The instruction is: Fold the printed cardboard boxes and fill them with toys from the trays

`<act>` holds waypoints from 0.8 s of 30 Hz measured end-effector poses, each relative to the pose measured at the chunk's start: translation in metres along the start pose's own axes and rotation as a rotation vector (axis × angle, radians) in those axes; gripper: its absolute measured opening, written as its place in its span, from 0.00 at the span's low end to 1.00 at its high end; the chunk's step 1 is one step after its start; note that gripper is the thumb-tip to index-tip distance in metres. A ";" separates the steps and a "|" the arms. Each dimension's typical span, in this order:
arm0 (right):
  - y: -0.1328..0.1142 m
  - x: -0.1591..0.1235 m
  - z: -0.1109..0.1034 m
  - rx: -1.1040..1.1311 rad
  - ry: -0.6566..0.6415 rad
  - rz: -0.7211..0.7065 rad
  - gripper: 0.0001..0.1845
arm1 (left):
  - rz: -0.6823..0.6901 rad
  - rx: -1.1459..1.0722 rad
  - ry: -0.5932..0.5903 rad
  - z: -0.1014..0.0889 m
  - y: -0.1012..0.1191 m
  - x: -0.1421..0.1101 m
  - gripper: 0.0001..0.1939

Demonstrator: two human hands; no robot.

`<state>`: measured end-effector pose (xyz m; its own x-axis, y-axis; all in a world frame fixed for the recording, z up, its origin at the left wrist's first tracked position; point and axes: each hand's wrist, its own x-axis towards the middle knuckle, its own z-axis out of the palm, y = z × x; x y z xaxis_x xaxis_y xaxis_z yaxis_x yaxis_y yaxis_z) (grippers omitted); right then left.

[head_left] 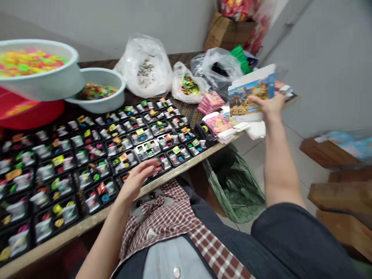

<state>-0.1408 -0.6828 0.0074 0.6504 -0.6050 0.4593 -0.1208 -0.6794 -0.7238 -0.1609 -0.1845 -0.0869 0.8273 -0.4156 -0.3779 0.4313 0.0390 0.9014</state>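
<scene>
My right hand [271, 105] is closed on a flat printed carton [247, 97] with a blue and yellow picture and white flaps, held up over the table's right end. Below it lie more flat cartons, among them a pink printed one [216, 124]. My left hand [142, 174] hovers at the table's front edge with fingers stretched out, seemingly holding nothing. Beneath and beside that hand are rows of black compartment trays [124, 161] filled with small white packets and colourful pieces. Whether the left fingertips touch a tray, I cannot tell.
Pale blue basins [101, 101] and a red basin [37, 114] of colourful bits stand at the left. Plastic bags [148, 66] line the table's back. A green sack [235, 186] hangs open below the front edge. Cardboard boxes [343, 197] sit on the floor at right.
</scene>
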 end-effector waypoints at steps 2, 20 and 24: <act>-0.029 -0.051 0.025 0.355 -0.066 0.074 0.33 | 0.040 -0.083 -0.034 0.025 -0.007 0.003 0.32; -0.115 -0.244 0.186 0.756 -0.160 0.262 0.17 | 0.429 -0.409 0.717 -0.123 -0.037 -0.049 0.29; -0.091 -0.244 0.174 0.680 -0.266 0.305 0.07 | 0.529 -0.382 0.913 -0.231 -0.005 -0.058 0.23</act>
<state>-0.1584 -0.4007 -0.1281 0.8300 -0.5460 0.1138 0.1069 -0.0445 -0.9933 -0.1277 0.0495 -0.1185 0.8250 0.5519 -0.1217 -0.1001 0.3546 0.9296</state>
